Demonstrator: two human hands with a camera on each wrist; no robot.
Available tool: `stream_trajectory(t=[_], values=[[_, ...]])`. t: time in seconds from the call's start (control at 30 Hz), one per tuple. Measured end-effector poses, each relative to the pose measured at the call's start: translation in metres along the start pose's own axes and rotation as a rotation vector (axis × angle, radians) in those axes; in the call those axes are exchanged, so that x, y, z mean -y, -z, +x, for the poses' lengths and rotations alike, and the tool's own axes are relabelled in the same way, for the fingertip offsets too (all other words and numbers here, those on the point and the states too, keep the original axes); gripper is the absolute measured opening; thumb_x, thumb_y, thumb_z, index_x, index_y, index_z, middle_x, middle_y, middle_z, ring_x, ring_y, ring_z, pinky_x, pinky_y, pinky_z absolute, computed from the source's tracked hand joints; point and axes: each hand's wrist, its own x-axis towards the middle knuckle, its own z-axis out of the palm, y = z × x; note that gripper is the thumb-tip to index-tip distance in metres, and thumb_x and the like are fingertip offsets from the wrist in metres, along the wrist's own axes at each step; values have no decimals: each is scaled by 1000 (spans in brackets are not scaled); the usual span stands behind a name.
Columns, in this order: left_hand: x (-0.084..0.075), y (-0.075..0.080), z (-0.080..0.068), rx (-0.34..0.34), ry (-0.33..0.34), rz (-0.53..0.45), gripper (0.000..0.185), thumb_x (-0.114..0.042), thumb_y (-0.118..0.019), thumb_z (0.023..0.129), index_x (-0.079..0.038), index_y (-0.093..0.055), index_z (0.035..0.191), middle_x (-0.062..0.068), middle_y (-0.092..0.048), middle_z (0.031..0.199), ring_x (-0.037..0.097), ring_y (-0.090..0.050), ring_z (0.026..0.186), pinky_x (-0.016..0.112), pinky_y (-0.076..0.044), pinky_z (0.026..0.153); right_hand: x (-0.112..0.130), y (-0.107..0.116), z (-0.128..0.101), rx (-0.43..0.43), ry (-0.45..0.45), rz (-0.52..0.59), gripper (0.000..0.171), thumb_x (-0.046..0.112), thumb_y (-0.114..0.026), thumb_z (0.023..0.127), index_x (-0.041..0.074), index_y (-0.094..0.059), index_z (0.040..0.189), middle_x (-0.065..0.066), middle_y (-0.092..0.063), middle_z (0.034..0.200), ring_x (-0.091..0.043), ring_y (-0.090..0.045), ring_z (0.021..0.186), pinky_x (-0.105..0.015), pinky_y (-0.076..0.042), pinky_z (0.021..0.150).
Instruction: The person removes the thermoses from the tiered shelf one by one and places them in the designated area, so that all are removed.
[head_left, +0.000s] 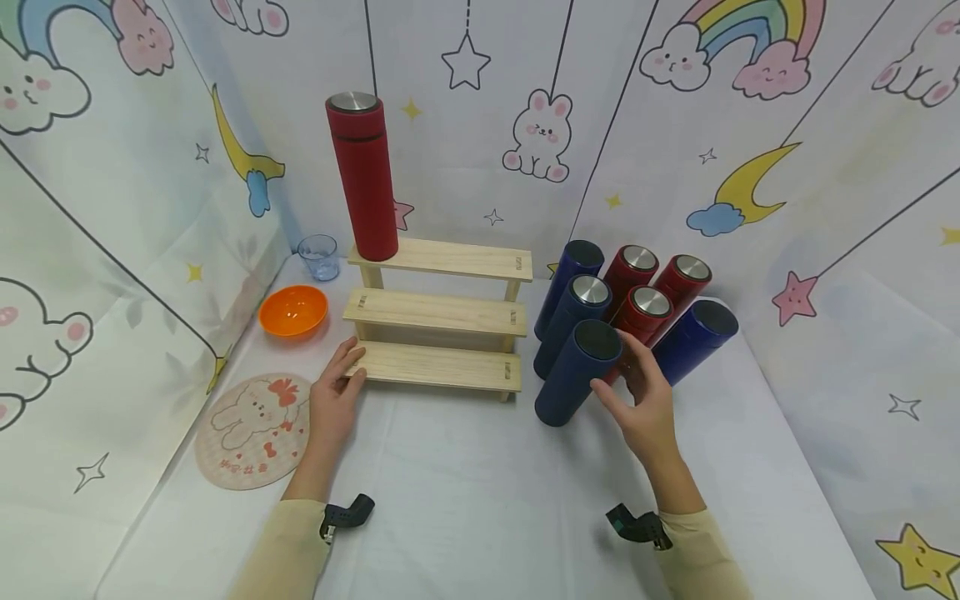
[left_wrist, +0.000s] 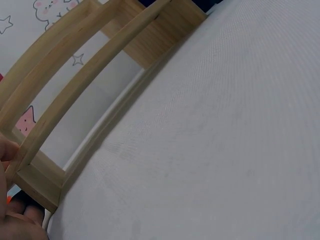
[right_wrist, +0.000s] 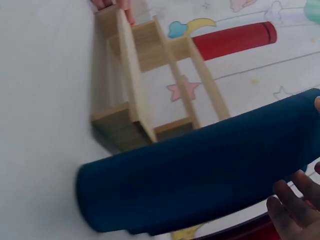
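Note:
My left hand [head_left: 335, 392] holds the left end of a three-step wooden rack [head_left: 435, 367], thumb and fingers at the lowest step. The left wrist view shows the rack's side frame [left_wrist: 42, 182] beside those fingers. My right hand [head_left: 647, 400] is curved about the upper right side of a dark blue thermos bottle [head_left: 572, 383], thumb at its near side. In the right wrist view, the fingers [right_wrist: 290, 205] lie along the edge of this bottle [right_wrist: 200, 170], which stands on the table. A red thermos bottle [head_left: 367, 183] stands on the rack's top step, at the left.
Several red and blue bottles stand close together right of the rack, among them a red one [head_left: 647, 310] and a blue one [head_left: 693, 342]. At the left are an orange bowl [head_left: 293, 312], a clear blue cup [head_left: 320, 258] and a round bunny mat [head_left: 251, 437]. Printed cloth walls surround the table.

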Motion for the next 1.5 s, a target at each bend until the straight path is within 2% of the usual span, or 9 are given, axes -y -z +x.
stream_trajectory(t=[0.17,0.3,0.57,0.8,1.07,1.23,1.5], values=[[0,0,0,0,2,5,38,-6,-66,109,-6,-68,147,-5,-50,165,9,-38,155,25,-39,118,21,10,18,8,70,-29,77,-18,-74,86,1,-52,158,-24,-62,145,-24,-63,131,-30,-45,116],[-1,0,0,1,-2,13,38,-6,-65,109,-6,-68,147,-6,-50,165,10,-38,155,25,-39,118,37,13,31,14,146,1,77,-21,-72,83,-5,-52,155,-31,-61,144,-31,-62,135,-34,-44,118],[0,0,-1,1,-19,12,37,-6,-66,108,-5,-69,146,-7,-51,164,10,-40,154,18,-41,113,61,7,47,87,249,69,79,-22,-70,79,-11,-48,154,-33,-59,145,-37,-60,136,-39,-44,118],[-1,0,-1,7,-21,16,38,-7,-66,109,-5,-68,147,-6,-50,165,11,-40,155,22,-40,116,65,-2,50,150,278,39,82,-18,-73,78,-11,-47,155,-36,-57,143,-38,-63,132,-39,-48,114],[-4,-1,-1,6,-6,12,38,-7,-66,109,-6,-68,147,-9,-50,164,10,-39,155,26,-40,118,65,-5,55,172,305,-24,80,-12,-75,81,-8,-48,156,-34,-59,142,-37,-66,127,-37,-52,110],[-3,0,0,1,-2,12,38,-7,-66,109,-7,-68,147,-10,-50,164,9,-39,155,26,-40,118,74,-10,63,197,340,-19,79,-9,-75,81,-10,-48,155,-30,-60,145,-38,-66,127,-38,-53,110],[-1,1,-1,4,-1,13,38,-6,-65,109,-5,-67,147,-6,-49,166,12,-38,156,27,-39,119,92,-24,85,248,345,-25,73,2,-76,88,-4,-50,156,-22,-62,147,-36,-66,129,-41,-52,111]])
